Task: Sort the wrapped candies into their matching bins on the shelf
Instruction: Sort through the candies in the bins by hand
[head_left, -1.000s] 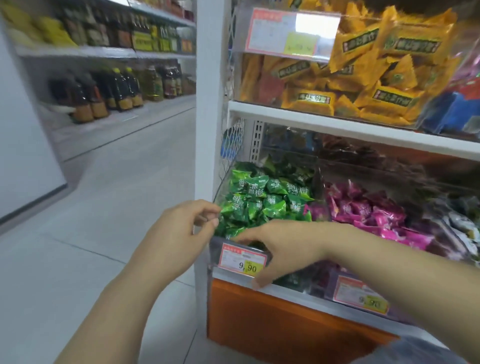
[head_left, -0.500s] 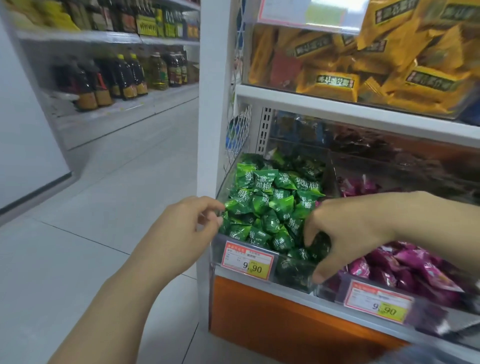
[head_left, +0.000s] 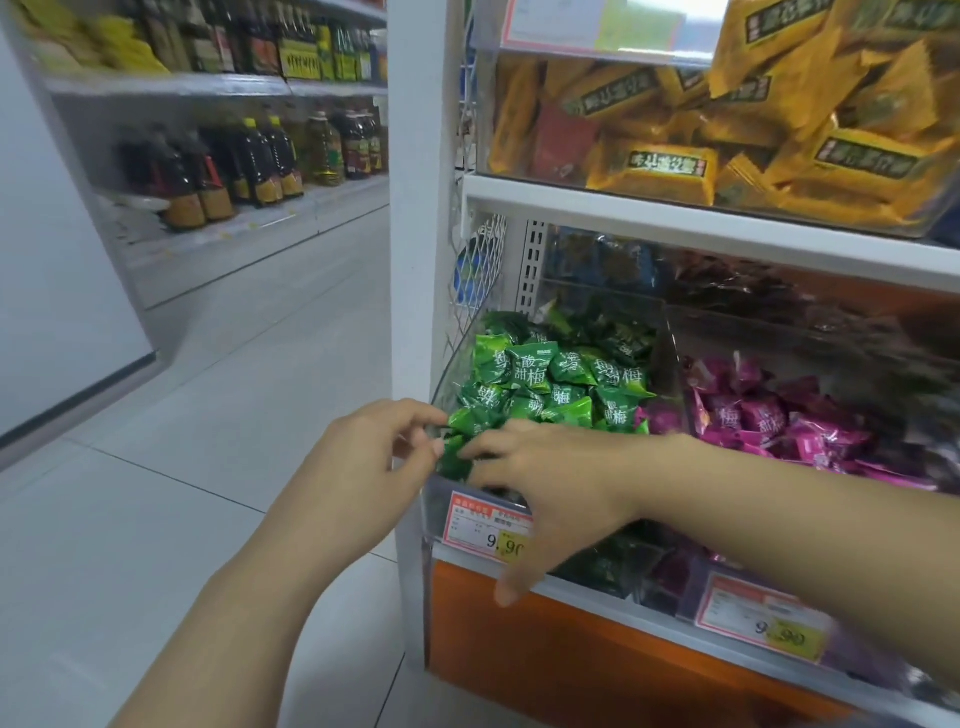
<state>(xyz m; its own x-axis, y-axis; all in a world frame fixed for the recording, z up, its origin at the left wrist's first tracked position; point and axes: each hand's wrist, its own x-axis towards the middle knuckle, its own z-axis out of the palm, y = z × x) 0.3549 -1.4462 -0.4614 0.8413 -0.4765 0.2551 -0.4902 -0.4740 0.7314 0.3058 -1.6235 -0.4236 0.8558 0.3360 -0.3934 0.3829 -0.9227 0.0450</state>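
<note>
Green candies (head_left: 545, 374) heaped in the clear bin (head_left: 670, 358) at the left end of the lower shelf (head_left: 727, 228), just beside pink candies (head_left: 753, 415). Left hand (head_left: 363, 462) at the bin's front left corner, thumb and forefinger pinching one green candy (head_left: 467, 422) by its wrapper. Right hand (head_left: 550, 499) spread across the bin's front edge, partly covering the price tag (head_left: 478, 525).

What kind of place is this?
Most likely a supermarket or shop: wrapped green candies piled behind a price tag reading 9.90, and bottles shelved across the aisle.
</note>
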